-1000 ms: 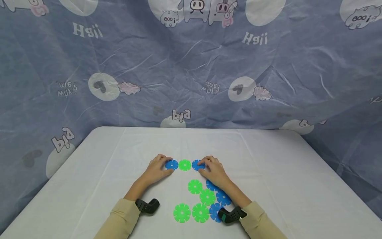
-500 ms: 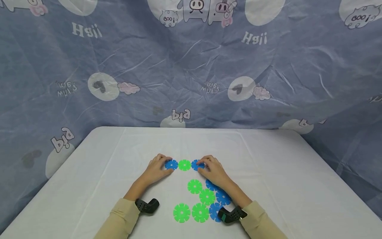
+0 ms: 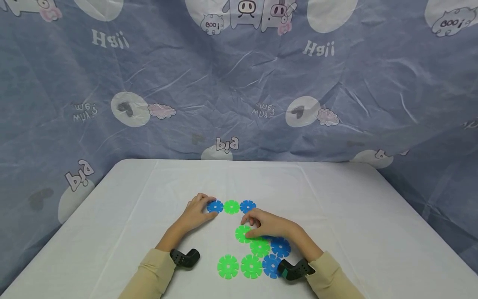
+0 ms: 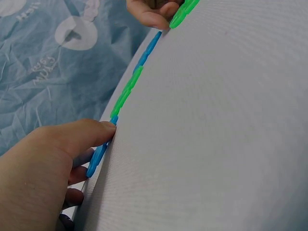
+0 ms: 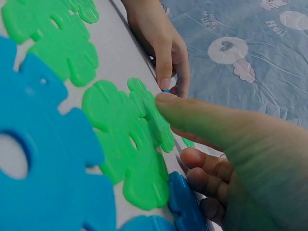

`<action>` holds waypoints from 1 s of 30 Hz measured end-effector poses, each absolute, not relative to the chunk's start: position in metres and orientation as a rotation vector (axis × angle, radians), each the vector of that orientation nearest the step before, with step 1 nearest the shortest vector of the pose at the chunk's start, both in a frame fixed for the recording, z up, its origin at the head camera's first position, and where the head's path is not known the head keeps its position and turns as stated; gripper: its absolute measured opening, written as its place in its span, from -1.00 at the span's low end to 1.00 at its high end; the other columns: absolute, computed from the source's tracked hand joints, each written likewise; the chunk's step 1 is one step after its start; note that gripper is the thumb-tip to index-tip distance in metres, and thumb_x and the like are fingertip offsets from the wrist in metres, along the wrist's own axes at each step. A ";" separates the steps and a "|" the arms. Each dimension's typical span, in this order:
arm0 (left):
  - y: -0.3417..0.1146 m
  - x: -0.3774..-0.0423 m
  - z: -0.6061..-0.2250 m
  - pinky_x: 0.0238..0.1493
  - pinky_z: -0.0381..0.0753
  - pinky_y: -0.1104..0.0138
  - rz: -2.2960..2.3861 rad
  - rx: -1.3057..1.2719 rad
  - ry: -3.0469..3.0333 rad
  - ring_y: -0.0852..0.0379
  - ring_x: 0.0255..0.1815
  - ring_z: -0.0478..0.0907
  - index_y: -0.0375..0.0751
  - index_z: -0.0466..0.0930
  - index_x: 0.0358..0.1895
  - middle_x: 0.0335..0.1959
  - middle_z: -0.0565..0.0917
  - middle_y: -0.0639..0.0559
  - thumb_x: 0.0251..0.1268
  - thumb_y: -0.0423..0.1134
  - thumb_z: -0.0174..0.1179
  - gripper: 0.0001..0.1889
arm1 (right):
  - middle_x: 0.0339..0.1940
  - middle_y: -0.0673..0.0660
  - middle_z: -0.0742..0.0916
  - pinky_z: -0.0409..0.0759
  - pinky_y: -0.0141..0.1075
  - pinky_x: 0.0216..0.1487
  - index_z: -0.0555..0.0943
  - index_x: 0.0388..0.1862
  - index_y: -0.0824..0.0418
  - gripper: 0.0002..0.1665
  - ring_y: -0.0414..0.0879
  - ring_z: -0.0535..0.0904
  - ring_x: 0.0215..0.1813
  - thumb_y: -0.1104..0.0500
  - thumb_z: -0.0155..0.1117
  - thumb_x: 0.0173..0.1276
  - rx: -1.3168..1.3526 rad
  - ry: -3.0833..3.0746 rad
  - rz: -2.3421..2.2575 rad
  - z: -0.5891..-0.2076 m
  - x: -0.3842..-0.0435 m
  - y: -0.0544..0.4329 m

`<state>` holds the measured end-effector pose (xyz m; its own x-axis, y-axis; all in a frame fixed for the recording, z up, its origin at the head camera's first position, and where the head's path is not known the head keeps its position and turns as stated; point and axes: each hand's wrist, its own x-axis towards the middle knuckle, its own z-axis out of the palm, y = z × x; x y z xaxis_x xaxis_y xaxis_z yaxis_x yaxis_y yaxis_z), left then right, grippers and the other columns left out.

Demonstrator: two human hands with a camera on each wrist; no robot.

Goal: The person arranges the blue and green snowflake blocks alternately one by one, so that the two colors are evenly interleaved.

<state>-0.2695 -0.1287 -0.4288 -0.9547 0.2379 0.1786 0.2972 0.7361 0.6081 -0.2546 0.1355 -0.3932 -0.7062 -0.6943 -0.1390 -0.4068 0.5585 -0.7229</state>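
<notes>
In the head view, several notched plastic discs lie flat on the white table. A row at the back has a blue disc [image 3: 215, 207], a green disc [image 3: 231, 207] and a second blue disc [image 3: 248, 206]. My left hand [image 3: 197, 211] holds the left blue disc between thumb and fingers, also visible in the left wrist view. My right hand [image 3: 269, 224] is over another green disc [image 3: 242, 234] nearer to me. Its thumb lies on that disc, and its curled fingers are at the far edge. In the right wrist view, the thumb [image 5: 202, 113] touches the rim of this green disc [image 5: 151, 118].
In front lie more green discs [image 3: 228, 267] and blue discs [image 3: 280, 248], close together or overlapping. Part of one blue disc is hidden under my right hand. A printed blue-grey curtain [image 3: 239, 83] hangs behind the table [image 3: 336, 199]. Both wrists wear black camera mounts [image 3: 185, 258].
My right hand has let go of the right blue disc in the row and moved toward me, to the nearest green disc. My left hand stays where it was.
</notes>
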 end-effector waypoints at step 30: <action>-0.128 -0.270 -0.428 0.09 0.23 0.09 -1.013 -0.432 -2.855 0.01 0.05 0.36 -0.12 0.47 0.12 -0.04 0.43 -0.03 0.09 -0.03 0.22 -0.50 | -0.51 -0.09 0.42 0.17 -0.27 -0.16 0.28 -0.09 0.06 -0.53 -0.22 0.31 -0.35 0.09 0.32 0.13 -0.942 2.338 -0.905 -0.386 -0.253 0.133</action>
<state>-0.2701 -0.1280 -0.4284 -0.9568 0.2360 0.1696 0.2901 0.7412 0.6053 -0.2531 0.1329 -0.3862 -0.6602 -0.7327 -0.1649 -0.4306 0.5492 -0.7163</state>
